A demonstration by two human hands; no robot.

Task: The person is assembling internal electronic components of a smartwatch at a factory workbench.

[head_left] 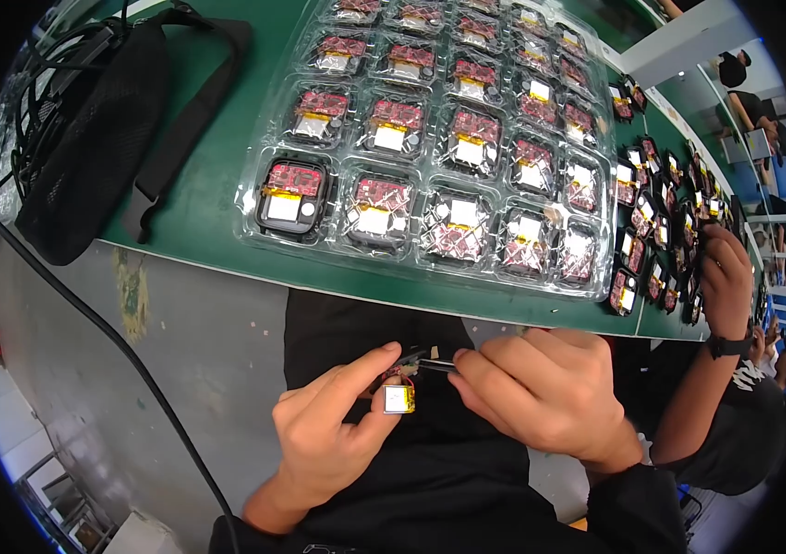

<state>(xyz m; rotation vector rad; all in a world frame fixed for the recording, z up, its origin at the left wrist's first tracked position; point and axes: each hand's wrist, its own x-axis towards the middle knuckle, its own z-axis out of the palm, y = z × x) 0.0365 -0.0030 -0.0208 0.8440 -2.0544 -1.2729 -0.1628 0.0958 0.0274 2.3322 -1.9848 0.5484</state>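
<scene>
Small device [400, 371] pinched at tips of left grip [330, 420], battery [399, 399] beside it, right grip [550, 392] pinching slim tool [437, 365]

Left hand [328, 420], right hand [550, 388]: two. Co-worker's hand [725, 275]: one. Little gadget [393, 373]: one, with one small battery [398, 399]. Thin metal tool [436, 365]: one. Clear tray [268, 125]: one; black cases [293, 196] in front row: five. Loose cases [625, 292]: too crowded to count.

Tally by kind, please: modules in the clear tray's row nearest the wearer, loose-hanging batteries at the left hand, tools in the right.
Circuit-board modules: 5
Battery at left hand: 1
Tweezers-like tool in right hand: 1
Total: 7
</scene>
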